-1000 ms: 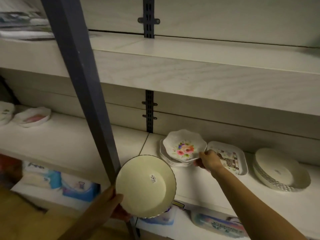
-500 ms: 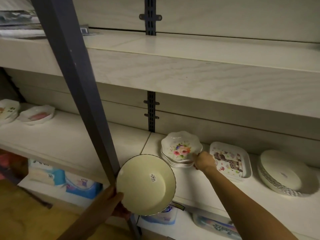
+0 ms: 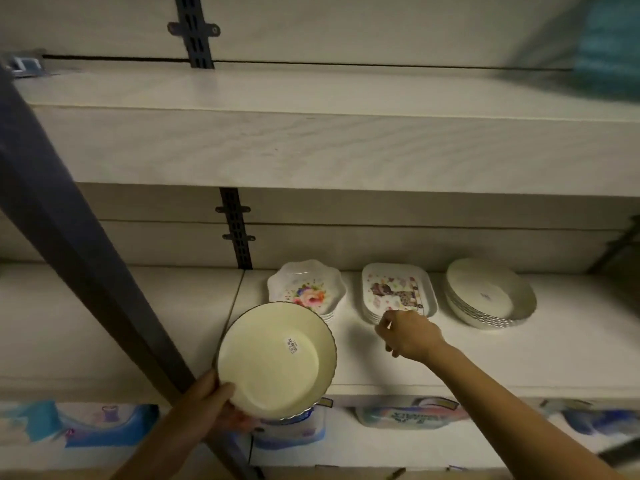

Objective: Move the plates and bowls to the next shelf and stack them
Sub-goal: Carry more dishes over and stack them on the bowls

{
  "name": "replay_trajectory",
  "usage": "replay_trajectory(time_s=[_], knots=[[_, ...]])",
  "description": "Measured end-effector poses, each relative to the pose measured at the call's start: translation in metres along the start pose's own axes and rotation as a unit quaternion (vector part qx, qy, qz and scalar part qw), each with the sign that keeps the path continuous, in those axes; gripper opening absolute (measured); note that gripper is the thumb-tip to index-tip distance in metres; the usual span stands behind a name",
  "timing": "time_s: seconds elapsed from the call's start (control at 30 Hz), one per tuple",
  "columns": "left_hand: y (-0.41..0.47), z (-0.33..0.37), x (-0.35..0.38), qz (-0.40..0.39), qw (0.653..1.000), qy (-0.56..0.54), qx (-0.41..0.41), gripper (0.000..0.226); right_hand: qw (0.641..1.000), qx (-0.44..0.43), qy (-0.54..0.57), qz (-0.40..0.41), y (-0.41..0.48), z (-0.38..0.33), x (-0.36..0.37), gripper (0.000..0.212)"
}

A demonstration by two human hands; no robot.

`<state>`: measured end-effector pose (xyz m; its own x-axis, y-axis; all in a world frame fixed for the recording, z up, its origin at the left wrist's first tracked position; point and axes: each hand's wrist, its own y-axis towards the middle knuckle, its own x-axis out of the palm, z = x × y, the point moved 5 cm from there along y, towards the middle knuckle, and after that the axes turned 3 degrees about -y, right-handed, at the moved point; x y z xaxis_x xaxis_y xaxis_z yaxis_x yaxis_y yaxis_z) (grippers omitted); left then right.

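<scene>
Honestly, left hand's (image 3: 204, 400) gripping the bowl (image 3: 273, 362), so hook the right hand's (image 3: 408, 336) loosely curled fingers (image 3: 384, 323) under the whole rectangular plate stack (image 3: 398, 289).

The cream bowl (image 3: 277, 358) I'm gripping in my left hand (image 3: 207, 400) is looking like smooth matt plastic, with a paper sticker (image 3: 293, 345) inside. The flowery plates (image 3: 306, 289) behind it are shining, pretty glossy. The shelf board (image 3: 311, 154) is showing pale matt wood grain, and the dark post (image 3: 69, 244) on the left is looking like painted metal.
</scene>
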<state>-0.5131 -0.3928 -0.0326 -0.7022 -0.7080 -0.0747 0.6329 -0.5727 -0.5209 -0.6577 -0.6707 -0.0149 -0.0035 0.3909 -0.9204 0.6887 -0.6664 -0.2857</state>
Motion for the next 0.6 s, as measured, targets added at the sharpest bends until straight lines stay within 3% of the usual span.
replay_trajectory(time_s=[0.13, 0.37, 0.6], knots=[[0.009, 0.007, 0.028, -0.036, 0.999, 0.020, -0.009, 0.044, 0.999, 0.018, -0.038, 0.012, -0.037, 0.027, -0.012, 0.032], [0.016, 0.033, 0.098, -0.114, 0.993, 0.027, 0.029, 0.025, 0.995, 0.023, -0.092, 0.028, -0.093, 0.088, -0.027, 0.031], [0.029, 0.060, 0.188, -0.138, 0.988, 0.019, 0.060, 0.023, 0.993, 0.035, -0.109, 0.029, -0.103, 0.173, -0.049, 0.030]])
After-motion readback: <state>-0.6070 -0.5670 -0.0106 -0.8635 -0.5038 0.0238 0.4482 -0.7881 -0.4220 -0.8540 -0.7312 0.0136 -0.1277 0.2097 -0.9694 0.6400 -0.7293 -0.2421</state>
